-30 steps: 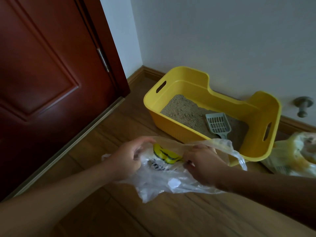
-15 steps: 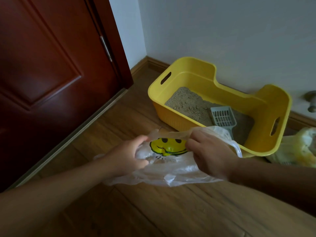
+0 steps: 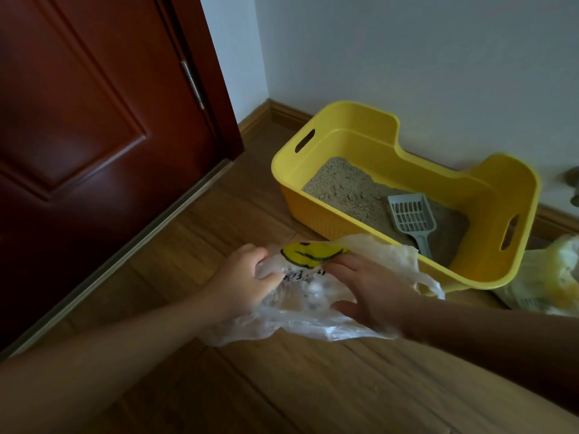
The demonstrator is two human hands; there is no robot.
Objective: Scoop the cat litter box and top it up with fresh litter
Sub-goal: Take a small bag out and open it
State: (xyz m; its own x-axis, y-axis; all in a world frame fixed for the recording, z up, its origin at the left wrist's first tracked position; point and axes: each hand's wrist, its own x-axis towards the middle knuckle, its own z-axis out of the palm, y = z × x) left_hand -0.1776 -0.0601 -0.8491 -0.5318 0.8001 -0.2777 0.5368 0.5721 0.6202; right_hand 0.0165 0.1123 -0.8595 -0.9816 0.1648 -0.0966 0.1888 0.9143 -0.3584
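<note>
A yellow litter box (image 3: 360, 133) stands on the wooden floor against the wall, with beige litter (image 3: 341, 189) heaped at its left end. A grey slotted scoop (image 3: 412, 216) lies in the litter, handle toward me. In front of the box lies a clear plastic bag (image 3: 307, 317) printed with a yellow smiley face. My left hand (image 3: 242, 281) pinches the bag's left edge. My right hand (image 3: 372, 289) lies on the bag's right side with fingers spread, its fingertips tucked under the plastic by the smiley.
A dark red door (image 3: 94, 136) fills the left side, its sill running diagonally along the floor. A second yellowish plastic bag (image 3: 551, 283) lies right of the box. A door stopper (image 3: 573, 186) sticks out of the wall at the far right.
Both hands have lowered the bag toward the floor and pulled its opening wider. My right hand has gone from a pinch to a spread, flatter hold.
</note>
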